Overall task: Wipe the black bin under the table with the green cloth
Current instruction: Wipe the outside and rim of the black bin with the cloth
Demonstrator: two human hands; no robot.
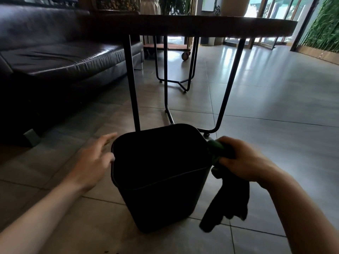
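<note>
A black bin (165, 202) stands upright on the tiled floor, just in front of the round table's legs. Its inside is dark and I cannot see what it holds. My left hand (93, 160) is open with fingers spread, right at the bin's left rim. My right hand (244, 160) grips the dark green cloth (229, 200) at the bin's right rim. One bunched end of the cloth presses against the rim and the rest hangs down beside the bin's right wall.
The round dark table (201, 24) stands over thin black metal legs (132, 85) just behind the bin. A dark leather sofa (60, 57) fills the left side. A wheeled trolley (176, 48) and glass doors lie further back. Grey floor tiles (275, 99) stretch to the right.
</note>
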